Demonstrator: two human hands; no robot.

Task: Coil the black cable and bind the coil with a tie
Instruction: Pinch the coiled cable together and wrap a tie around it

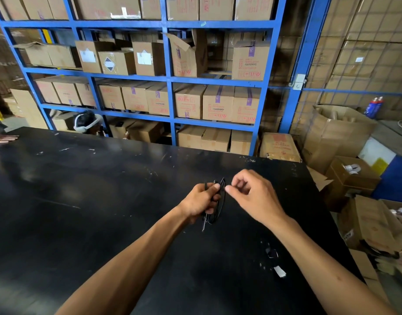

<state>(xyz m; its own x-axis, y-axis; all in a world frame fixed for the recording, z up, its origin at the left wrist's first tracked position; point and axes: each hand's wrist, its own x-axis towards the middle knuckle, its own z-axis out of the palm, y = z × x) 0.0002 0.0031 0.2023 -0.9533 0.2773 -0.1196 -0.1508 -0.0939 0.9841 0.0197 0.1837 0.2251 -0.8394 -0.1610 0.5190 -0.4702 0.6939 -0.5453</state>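
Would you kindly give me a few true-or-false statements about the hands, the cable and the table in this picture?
1. The left hand grips the coiled black cable. True.
2. The cable lies stretched out flat across the black table. False: it is bunched in loops in the left hand, above the table.
3. The right hand pinches at the top of the coil. True.
4. The shelving behind the table is red. False: it is blue and holds cardboard boxes.
5. A white scrap lies on the table near the right forearm. True.

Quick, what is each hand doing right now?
Left hand: closed around the coiled black cable.
Right hand: fingers pinched at the coil's top; what they hold cannot be told.
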